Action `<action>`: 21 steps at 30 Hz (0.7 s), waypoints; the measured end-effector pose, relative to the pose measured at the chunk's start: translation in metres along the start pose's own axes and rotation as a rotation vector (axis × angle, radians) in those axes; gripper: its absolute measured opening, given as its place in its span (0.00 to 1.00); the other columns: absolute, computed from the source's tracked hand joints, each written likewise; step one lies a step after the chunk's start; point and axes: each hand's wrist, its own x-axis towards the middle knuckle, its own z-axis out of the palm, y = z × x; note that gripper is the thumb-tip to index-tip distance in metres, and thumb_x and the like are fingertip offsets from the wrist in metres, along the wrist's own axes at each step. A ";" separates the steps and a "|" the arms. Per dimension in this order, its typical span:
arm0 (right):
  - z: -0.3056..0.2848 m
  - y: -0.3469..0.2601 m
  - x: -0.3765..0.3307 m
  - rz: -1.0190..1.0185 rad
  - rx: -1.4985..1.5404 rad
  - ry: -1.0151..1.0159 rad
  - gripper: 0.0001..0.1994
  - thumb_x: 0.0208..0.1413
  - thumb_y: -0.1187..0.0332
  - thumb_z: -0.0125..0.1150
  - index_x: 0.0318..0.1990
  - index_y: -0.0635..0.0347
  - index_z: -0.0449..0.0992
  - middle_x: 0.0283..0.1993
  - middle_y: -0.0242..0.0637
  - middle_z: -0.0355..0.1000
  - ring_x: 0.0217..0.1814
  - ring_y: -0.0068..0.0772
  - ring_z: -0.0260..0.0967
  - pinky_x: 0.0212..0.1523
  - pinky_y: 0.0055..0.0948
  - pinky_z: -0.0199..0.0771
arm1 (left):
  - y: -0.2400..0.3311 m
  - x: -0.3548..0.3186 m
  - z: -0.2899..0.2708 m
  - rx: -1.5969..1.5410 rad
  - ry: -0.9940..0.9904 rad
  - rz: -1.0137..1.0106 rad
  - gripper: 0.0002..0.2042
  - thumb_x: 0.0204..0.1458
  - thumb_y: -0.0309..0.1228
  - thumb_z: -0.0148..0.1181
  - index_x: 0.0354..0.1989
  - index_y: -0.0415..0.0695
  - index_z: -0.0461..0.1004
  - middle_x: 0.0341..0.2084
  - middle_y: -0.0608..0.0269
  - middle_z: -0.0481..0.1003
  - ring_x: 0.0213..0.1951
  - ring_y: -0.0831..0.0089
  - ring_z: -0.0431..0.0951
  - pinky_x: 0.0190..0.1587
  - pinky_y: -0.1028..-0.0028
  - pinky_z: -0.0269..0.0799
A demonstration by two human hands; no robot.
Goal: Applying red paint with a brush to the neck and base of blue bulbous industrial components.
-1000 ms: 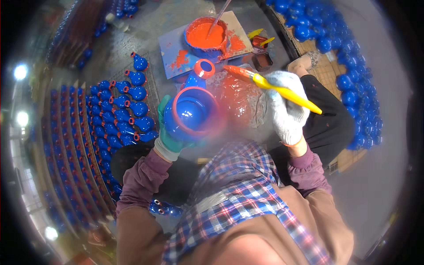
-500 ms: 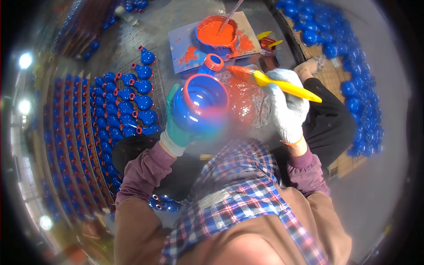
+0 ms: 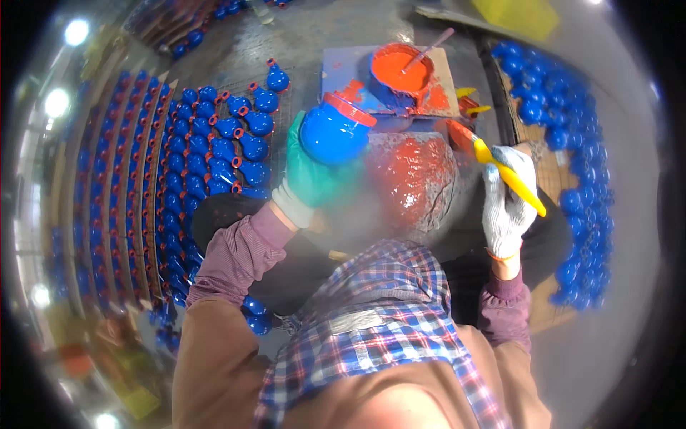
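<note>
My left hand (image 3: 309,173), in a green glove, holds a glossy blue pot (image 3: 330,137) with a red rim. The pot is tipped, with its rim toward the paint bucket and its inside turned out of sight. Gripped in my right hand (image 3: 509,200), which wears a white knit glove, is a paintbrush (image 3: 527,194) with a yellow handle and red-coated bristles. The brush stands apart from the pot, to its right. Beyond my hands, a bucket (image 3: 391,96) of red-orange paint has a stick leaning in it.
A red-smeared, plastic-covered mound (image 3: 421,182) sits between my hands. Under the bucket lies a paint-spattered board (image 3: 446,96). Rows of blue pots with red rims (image 3: 254,146) fill racks at the left; many blue pots (image 3: 575,154) line the right side.
The pot has turned from its open mouth facing me to its rim pointing away. My right hand has drawn the brush away to the right. The whole view has shifted.
</note>
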 end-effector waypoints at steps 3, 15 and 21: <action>-0.008 -0.007 0.022 -0.247 -0.165 -0.137 0.17 0.45 0.83 0.68 0.45 0.60 0.78 0.41 0.44 0.76 0.43 0.45 0.75 0.47 0.34 0.76 | 0.007 -0.003 0.016 -0.033 0.110 0.094 0.34 0.57 0.64 0.41 0.60 0.48 0.68 0.48 0.51 0.76 0.42 0.55 0.80 0.41 0.57 0.79; 0.000 -0.003 0.093 -0.662 -0.168 -0.504 0.29 0.53 0.58 0.68 0.58 0.66 0.72 0.54 0.47 0.75 0.49 0.47 0.76 0.52 0.35 0.74 | 0.060 -0.202 0.080 0.177 0.159 0.641 0.44 0.51 0.66 0.52 0.66 0.41 0.59 0.54 0.39 0.70 0.43 0.49 0.78 0.29 0.66 0.80; 0.024 0.076 0.073 -0.253 0.044 -0.652 0.22 0.61 0.73 0.52 0.62 0.68 0.69 0.62 0.43 0.70 0.58 0.37 0.69 0.62 0.32 0.65 | -0.063 -0.398 -0.040 0.948 1.331 1.051 0.31 0.56 0.53 0.59 0.63 0.47 0.64 0.46 0.52 0.77 0.34 0.61 0.83 0.28 0.64 0.82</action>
